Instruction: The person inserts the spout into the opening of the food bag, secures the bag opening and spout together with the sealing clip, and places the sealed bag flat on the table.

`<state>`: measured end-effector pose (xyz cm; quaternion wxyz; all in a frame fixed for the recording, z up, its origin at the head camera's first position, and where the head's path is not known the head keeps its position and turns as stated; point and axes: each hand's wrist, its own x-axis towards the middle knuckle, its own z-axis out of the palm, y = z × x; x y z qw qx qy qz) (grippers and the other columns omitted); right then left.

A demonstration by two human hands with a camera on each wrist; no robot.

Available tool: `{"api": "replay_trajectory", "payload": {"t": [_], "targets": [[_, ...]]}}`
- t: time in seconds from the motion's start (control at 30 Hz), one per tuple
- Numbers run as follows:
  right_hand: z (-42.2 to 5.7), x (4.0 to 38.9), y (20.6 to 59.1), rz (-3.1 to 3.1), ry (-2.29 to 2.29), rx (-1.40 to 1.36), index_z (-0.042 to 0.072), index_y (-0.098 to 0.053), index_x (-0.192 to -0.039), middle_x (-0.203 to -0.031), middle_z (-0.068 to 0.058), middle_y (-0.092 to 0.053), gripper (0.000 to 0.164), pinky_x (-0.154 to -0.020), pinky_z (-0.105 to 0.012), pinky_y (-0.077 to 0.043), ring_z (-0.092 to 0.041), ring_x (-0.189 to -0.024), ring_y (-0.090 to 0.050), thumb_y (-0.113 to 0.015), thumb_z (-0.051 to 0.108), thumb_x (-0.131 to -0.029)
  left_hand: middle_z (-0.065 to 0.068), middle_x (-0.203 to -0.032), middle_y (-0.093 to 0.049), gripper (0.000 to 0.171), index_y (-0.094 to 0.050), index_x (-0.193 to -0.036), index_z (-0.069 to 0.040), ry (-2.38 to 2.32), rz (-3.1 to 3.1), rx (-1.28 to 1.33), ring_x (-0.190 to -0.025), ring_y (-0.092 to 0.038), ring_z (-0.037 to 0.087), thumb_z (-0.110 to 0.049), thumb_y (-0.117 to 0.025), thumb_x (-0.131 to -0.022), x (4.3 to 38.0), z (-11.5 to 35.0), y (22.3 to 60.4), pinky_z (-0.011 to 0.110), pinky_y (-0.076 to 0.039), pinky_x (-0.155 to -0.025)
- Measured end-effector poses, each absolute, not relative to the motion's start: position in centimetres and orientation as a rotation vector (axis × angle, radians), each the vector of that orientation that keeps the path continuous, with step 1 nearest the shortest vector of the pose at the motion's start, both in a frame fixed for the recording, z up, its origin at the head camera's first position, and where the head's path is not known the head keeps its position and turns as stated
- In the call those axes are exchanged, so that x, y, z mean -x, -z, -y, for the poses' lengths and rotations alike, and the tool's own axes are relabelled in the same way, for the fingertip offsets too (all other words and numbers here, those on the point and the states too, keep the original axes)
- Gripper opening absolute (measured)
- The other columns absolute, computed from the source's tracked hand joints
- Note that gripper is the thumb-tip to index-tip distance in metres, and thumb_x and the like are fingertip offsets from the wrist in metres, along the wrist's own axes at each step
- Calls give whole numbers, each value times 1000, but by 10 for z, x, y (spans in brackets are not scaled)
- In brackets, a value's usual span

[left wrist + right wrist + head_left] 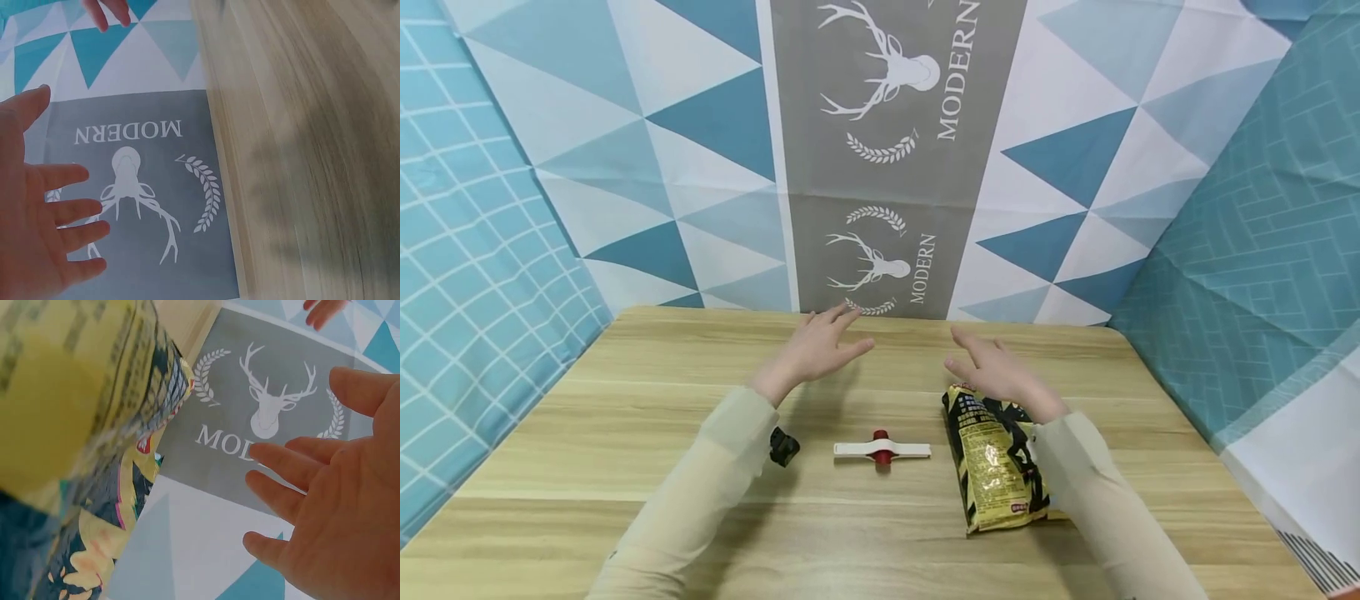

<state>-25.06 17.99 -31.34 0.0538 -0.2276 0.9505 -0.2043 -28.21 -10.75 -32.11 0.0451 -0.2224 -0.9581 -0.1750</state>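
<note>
Head view: left hand (pixel 814 348) spread above table (pixel 625 400); right hand (pixel 1000 372) spread near yellow-black packet (pixel 992 467).

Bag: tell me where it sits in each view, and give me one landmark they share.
Head: the bag lies right of centre, partly hidden by the right hand and sleeve.
Left wrist: I cannot make it out there.
Right wrist: large along the left side, cut off by the edge.
Shared landmark: the grey deer panel, in all three.
</note>
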Motion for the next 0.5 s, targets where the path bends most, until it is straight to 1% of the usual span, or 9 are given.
{"api": "replay_trajectory", "payload": {"t": [0.13,0.23,0.37,0.5], "targets": [[-176,248,315,-2877,633,695,6,-17,-145,-148,-15,-24,60,-108,-55,-2,-33,-134,-25,-38,37,-97,15,-147,-26,69,-30,-142,-14,528,2922,693,-132,-28,36,-57,-41,-89,279,106,324,53,-14,-108],[-173,245,316,-2885,637,677,8,-20,-144,-147,-14,-28,58,-108,-55,-7,-33,-133,-28,-36,38,-97,15,-146,-29,69,-31,-142,-14,531,2919,689,-132,-29,35,-57,-41,-89,278,107,326,53,-16,-108],[-169,239,317,-2877,629,649,10,-23,-144,-145,-12,-32,58,-106,-54,-19,-34,-131,-31,-33,43,-97,15,-144,-33,72,-32,-141,-13,560,2933,670,-131,-32,34,-61,-38,-88,276,109,330,53,-18,-107],[-165,235,319,-2840,644,636,9,-29,-142,-142,-14,-36,58,-101,-52,-30,-34,-128,-36,-34,45,-96,14,-141,-38,76,-34,-140,-9,583,2968,657,-128,-36,33,-64,-36,-87,272,110,334,50,-25,-105]]}}
